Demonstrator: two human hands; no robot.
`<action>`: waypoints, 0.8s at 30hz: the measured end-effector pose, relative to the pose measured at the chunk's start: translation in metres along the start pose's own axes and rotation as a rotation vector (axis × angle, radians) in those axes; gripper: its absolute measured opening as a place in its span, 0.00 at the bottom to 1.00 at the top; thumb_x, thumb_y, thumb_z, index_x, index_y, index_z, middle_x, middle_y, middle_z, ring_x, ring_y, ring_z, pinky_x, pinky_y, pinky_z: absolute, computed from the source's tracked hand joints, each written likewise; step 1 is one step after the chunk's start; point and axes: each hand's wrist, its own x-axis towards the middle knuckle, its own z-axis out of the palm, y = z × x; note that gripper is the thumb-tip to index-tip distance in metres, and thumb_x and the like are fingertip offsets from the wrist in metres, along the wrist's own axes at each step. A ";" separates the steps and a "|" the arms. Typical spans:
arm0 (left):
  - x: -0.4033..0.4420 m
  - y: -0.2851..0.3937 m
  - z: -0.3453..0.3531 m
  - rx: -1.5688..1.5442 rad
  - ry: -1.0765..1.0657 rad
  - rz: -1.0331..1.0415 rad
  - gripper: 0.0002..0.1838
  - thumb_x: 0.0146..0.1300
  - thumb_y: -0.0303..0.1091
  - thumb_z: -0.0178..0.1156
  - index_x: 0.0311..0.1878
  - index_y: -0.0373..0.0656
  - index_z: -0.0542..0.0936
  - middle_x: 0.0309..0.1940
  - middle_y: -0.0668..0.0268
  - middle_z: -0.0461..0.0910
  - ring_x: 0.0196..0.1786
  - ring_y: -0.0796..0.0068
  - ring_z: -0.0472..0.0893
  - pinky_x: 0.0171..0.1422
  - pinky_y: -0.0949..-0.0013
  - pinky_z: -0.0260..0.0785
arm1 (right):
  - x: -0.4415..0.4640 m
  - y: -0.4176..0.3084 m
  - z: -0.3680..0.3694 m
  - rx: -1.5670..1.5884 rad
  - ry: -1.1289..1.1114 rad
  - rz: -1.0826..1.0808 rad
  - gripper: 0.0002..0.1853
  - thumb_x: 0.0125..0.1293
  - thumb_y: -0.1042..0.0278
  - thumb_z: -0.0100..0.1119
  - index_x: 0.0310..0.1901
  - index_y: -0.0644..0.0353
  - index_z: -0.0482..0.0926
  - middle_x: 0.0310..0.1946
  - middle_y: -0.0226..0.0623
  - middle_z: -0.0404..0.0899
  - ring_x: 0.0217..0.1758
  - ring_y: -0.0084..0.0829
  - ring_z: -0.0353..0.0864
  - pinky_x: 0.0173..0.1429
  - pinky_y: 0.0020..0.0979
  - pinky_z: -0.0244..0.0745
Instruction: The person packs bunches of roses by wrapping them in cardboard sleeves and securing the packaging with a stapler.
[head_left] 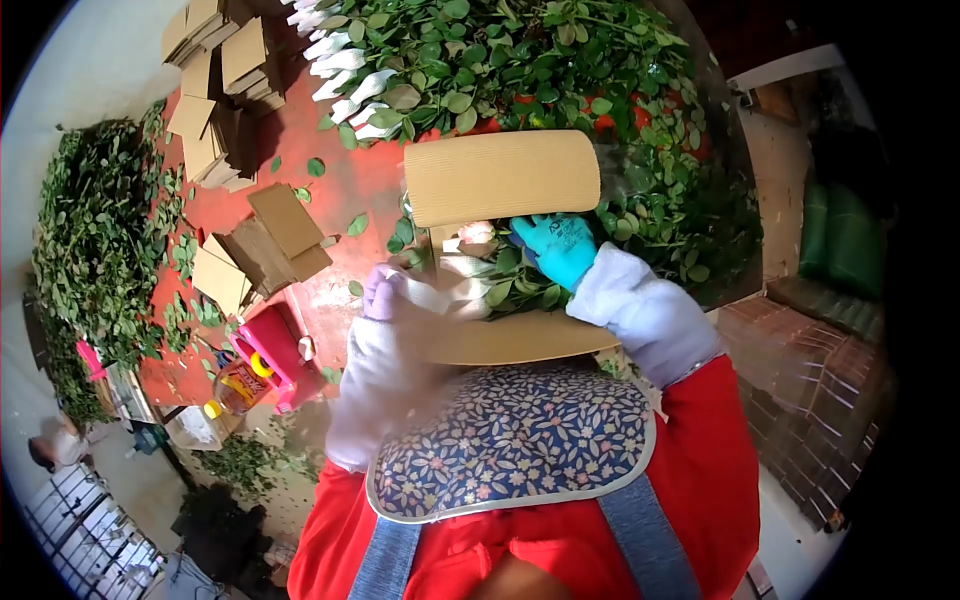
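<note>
on my red table i have leafy rose stems, a curling corrugated cardboard sheet, cardboard stacks and loose leaves.

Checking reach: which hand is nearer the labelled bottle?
Left. The left hand is beyond the bottle, to its right; the right hand is farther right, by leafy stems.

I see a red top, fuzzy pale sleeve covers, a teal, dark-lettered glove on the right hand, a white-edged flowered navy apron, denim straps

Tan cardboard, green leaves, blue floral apron, red sleeves.
</note>
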 end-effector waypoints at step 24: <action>0.029 -0.014 0.020 1.019 -0.063 -0.104 0.11 0.64 0.33 0.64 0.47 0.41 0.77 0.29 0.70 0.75 0.32 0.81 0.72 0.36 0.74 0.69 | -0.014 0.003 -0.006 0.172 -0.046 -0.237 0.15 0.60 0.63 0.57 0.50 0.48 0.74 0.53 0.44 0.72 0.37 0.44 0.80 0.38 0.44 0.75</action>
